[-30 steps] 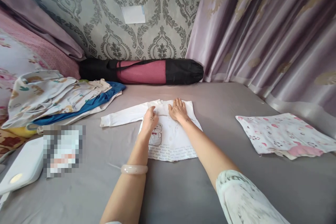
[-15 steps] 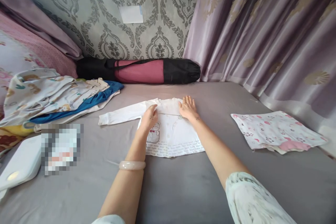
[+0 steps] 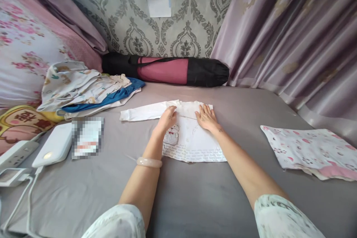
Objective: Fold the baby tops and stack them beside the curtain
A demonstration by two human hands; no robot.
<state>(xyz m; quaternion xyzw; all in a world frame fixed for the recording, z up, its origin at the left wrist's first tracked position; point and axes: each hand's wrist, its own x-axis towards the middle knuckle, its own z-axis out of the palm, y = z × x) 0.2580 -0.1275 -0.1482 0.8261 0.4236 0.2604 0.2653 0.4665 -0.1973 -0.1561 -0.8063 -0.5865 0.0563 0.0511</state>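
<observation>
The white shirt lies spread on the grey sheet, in the middle of my view, with one sleeve stretched out to the left. A band of fabric crosses its upper part between my hands; I can't make out whether that is the other sleeve. My right hand rests flat on the upper right of the shirt, fingers a little apart and gripping nothing. My left hand is on the opposite side of the shirt, near the neckline, seen from its back and thumb side; its other fingers are mostly hidden, so I can't tell whether they pinch cloth. The left hand and wrist cover part of the bear print, and the small lettering by the hem is too fine for me to read. To the right, the folded patterned cloth is cut off by the frame edge. On the left, pixelation masks an item beside the white device, and the cables run out of view.
</observation>
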